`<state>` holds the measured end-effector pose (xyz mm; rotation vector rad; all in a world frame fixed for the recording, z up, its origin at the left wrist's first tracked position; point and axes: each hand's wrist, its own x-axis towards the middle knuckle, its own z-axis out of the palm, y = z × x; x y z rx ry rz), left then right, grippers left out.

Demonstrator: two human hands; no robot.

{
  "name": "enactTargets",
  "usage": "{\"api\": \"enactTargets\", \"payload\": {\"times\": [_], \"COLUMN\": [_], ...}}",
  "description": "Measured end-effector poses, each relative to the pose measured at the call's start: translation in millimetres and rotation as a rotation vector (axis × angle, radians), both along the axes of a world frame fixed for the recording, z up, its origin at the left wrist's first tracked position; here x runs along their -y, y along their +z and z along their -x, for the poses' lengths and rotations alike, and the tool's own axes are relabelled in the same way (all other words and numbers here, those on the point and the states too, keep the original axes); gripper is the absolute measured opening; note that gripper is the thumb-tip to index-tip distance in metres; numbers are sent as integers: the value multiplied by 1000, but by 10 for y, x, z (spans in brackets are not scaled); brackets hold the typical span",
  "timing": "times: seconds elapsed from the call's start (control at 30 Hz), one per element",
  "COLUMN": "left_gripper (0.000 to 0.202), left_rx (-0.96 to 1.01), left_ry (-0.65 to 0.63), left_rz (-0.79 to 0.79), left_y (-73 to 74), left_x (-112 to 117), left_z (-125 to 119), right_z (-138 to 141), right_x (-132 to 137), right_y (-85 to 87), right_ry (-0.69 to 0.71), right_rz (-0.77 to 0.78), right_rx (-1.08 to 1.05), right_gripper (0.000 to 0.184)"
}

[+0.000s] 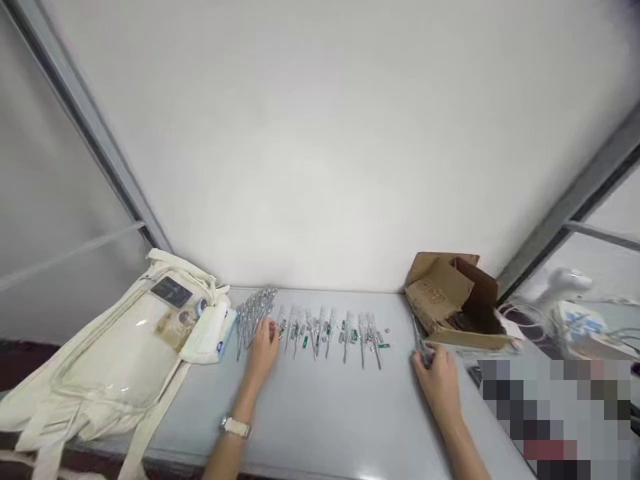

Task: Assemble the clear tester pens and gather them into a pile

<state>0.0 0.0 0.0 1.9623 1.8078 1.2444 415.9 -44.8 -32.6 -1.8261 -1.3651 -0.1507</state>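
Observation:
My left hand (263, 350), with a watch (235, 427) on its wrist, rests on the grey table (325, 413), fingers curled over the heap of clear pen-like pieces (253, 313) at the left. A row of several similar clear pieces with green parts (333, 330) lies across the middle. My right hand (437, 380) is closed in a pinch on a thin clear piece (419, 340) just in front of the open cardboard box (457, 300).
A cream tote bag with a clear pocket (115, 353) and a folded white pouch (207, 333) lie at the left. White cables and a device (565, 307) sit at the right. A white wall stands close behind the table.

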Motion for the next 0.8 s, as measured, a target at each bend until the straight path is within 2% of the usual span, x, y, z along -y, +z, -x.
{"api": "enactTargets", "payload": {"times": [0.13, 0.23, 0.33, 0.43, 0.6, 0.7, 0.8], "left_gripper": [11, 12, 13, 15, 16, 16, 12], "left_rx": [33, 31, -10, -51, -14, 12, 44], "left_ry": [-3, 27, 66, 86, 83, 76, 90], "left_rz": [-27, -49, -61, -37, 69, 98, 129], "left_y": [-32, -3, 73, 143, 162, 143, 137], "left_x": [-41, -154, -309, -447, -564, -575, -560], "left_z": [24, 27, 5, -26, -27, -5, 0], "right_z": [-12, 18, 180, 544, 1457, 1979, 2356], "right_x": [4, -18, 7, 114, 242, 113, -121], "right_y": [-19, 32, 168, 344, 589, 677, 683], "right_ry": [-57, -85, 11, 244, 690, 848, 907], "right_rz": [-38, -116, -183, -162, -27, 38, 85], "right_rx": [39, 98, 112, 79, 42, 31, 52], "right_gripper": [46, 43, 34, 24, 20, 21, 18]}}
